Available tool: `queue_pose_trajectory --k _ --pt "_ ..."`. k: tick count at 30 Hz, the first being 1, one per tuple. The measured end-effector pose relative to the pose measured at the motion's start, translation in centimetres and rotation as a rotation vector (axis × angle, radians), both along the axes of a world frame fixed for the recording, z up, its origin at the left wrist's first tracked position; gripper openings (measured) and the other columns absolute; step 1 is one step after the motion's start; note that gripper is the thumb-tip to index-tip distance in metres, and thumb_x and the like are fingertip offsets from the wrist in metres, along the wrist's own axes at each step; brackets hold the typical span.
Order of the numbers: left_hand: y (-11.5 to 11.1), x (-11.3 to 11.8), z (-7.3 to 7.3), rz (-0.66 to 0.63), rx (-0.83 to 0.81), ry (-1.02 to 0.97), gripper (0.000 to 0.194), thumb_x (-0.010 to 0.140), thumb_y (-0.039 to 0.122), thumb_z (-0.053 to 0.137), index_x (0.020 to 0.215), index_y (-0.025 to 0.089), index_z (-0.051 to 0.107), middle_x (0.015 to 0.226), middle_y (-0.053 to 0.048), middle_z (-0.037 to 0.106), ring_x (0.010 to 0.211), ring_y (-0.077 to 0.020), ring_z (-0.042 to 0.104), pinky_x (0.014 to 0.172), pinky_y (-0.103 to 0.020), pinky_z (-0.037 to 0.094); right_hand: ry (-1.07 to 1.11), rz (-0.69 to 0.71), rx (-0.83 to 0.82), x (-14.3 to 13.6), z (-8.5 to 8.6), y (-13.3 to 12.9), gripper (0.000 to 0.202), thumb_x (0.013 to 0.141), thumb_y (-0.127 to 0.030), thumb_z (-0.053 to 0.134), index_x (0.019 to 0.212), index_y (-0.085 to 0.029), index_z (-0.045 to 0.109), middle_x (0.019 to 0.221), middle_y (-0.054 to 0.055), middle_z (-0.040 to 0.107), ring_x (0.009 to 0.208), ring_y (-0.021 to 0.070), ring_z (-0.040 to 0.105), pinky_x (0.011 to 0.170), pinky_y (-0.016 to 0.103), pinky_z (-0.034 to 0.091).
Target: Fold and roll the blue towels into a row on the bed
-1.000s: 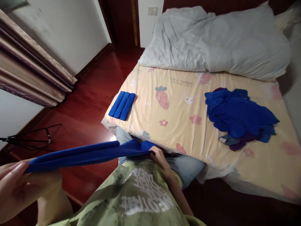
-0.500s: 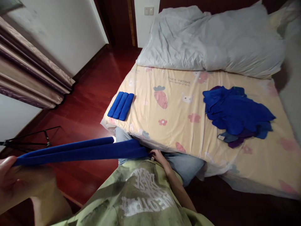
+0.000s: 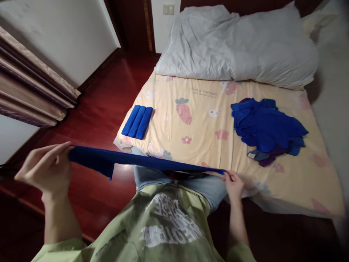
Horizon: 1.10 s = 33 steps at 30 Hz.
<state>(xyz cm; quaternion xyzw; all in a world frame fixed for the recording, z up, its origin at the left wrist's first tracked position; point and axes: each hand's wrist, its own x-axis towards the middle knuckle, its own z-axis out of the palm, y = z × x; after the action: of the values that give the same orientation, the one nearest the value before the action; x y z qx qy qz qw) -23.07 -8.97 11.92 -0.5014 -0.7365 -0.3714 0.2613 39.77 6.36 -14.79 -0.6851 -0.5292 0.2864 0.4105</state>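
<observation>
A long folded blue cloth (image 3: 152, 162) stretches across in front of my lap, held at both ends. My left hand (image 3: 47, 167) pinches its left end, where a doubled flap hangs down. The cloth's right end is gripped between the thumb and fingers of my right hand (image 3: 233, 183), close to the bed's front edge. Three blue rolled cloths (image 3: 137, 122) lie side by side on the near left corner of the bed. On the right of the bed is a loose pile of blue cloths (image 3: 268, 127), with some purple and dark blue showing under it.
The bed (image 3: 201, 127) has a yellow sheet printed with carrots, flowers and rabbits. A crumpled grey-white quilt (image 3: 234, 43) covers its far end. Left are the dark red wooden floor (image 3: 100, 112) and a striped curtain (image 3: 29, 80).
My right hand has moved right with its end of the cloth, pulling it out lengthwise. My left hand has come up and a little inward. The view has shifted slightly.
</observation>
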Motion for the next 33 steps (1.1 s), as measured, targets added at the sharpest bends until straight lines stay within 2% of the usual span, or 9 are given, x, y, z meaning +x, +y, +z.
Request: queue_pose_trajectory --k 3,5,8,11,14,17,21,26,33 --pt "3.6 0.6 -0.5 -0.156 -0.056 0.030 0.020 0.089 0.043 0.073 0.089 0.024 0.079 0.082 0.006 0.073 0.065 -0.0056 0.061 0.064 -0.023 0.055 -0.004 -0.038 0.134 4.5 3.9 2.1 0.052 0.075 -0.064 0.073 0.091 -0.014 0.073 0.073 0.011 0.074 0.059 0.0228 0.070 0.062 0.036 0.059" --pt "6.0 0.9 -1.1 -0.300 -0.126 -0.024 0.019 0.094 0.039 0.068 0.092 0.023 0.079 0.087 0.007 0.075 0.068 -0.0045 0.065 0.063 -0.021 0.058 -0.021 -0.074 0.238 6.4 6.7 3.4 0.049 0.076 -0.061 0.074 0.092 -0.015 0.073 0.081 0.013 0.074 0.062 0.0223 0.071 0.065 0.038 0.060" --pt "9.5 0.9 -2.7 -0.434 -0.179 -0.055 0.027 0.102 0.034 0.057 0.099 0.018 0.078 0.093 0.005 0.075 0.076 -0.0052 0.069 0.070 -0.022 0.061 -0.011 -0.141 0.332 8.0 10.5 5.0 0.043 0.079 -0.054 0.075 0.094 -0.013 0.073 0.083 0.017 0.074 0.062 0.0206 0.070 0.068 0.038 0.059" --pt "12.6 0.8 -4.5 -0.483 -0.198 -0.074 0.030 0.103 0.035 0.054 0.103 0.016 0.078 0.095 0.004 0.076 0.081 -0.0075 0.071 0.074 -0.025 0.062 -0.006 -0.166 0.337 8.4 12.9 5.8 0.037 0.078 -0.042 0.078 0.094 -0.009 0.075 0.079 0.020 0.073 0.061 0.0193 0.070 0.067 0.036 0.057" --pt "14.8 1.2 -5.6 -0.486 -0.133 -0.114 0.025 0.097 0.037 0.064 0.099 0.017 0.080 0.091 0.001 0.077 0.078 -0.0102 0.071 0.072 -0.024 0.060 -0.016 -0.238 0.366 8.4 13.9 6.0 0.035 0.075 -0.041 0.081 0.089 -0.009 0.076 0.077 0.018 0.073 0.061 0.0202 0.070 0.067 0.036 0.059" --pt "15.9 1.8 -5.9 -0.462 -0.045 -0.168 0.019 0.092 0.034 0.071 0.095 0.019 0.081 0.087 -0.003 0.077 0.074 -0.0126 0.070 0.068 -0.023 0.056 -0.019 -0.253 0.393 8.5 14.0 5.9 0.038 0.072 -0.048 0.082 0.086 -0.013 0.076 0.074 0.012 0.073 0.060 0.0226 0.071 0.068 0.040 0.062" --pt "16.0 1.9 -5.7 -0.451 0.004 -0.190 0.014 0.089 0.030 0.075 0.094 0.020 0.082 0.084 -0.004 0.077 0.071 -0.0142 0.069 0.063 -0.025 0.053 -0.049 -0.225 0.410 8.8 13.7 5.6 0.042 0.069 -0.054 0.080 0.087 -0.016 0.077 0.074 0.013 0.074 0.058 0.0243 0.070 0.067 0.043 0.062" --pt "15.4 1.2 -5.9 -0.477 0.030 -0.167 0.014 0.090 0.024 0.072 0.099 0.020 0.082 0.090 -0.005 0.078 0.077 -0.0154 0.072 0.070 -0.027 0.056 -0.080 -0.223 0.415 9.1 14.5 5.0 0.045 0.071 -0.059 0.077 0.089 -0.018 0.078 0.078 0.016 0.075 0.062 0.0274 0.072 0.068 0.047 0.062" --pt "15.3 2.1 -4.1 -0.440 0.046 -0.203 0.015 0.088 0.027 0.074 0.099 0.022 0.082 0.091 -0.004 0.078 0.076 -0.0155 0.072 0.069 -0.027 0.057 -0.214 -0.310 0.467 10.4 17.5 3.6 0.059 0.074 -0.074 0.071 0.095 -0.020 0.080 0.072 0.018 0.072 0.060 0.0295 0.071 0.067 0.050 0.062"
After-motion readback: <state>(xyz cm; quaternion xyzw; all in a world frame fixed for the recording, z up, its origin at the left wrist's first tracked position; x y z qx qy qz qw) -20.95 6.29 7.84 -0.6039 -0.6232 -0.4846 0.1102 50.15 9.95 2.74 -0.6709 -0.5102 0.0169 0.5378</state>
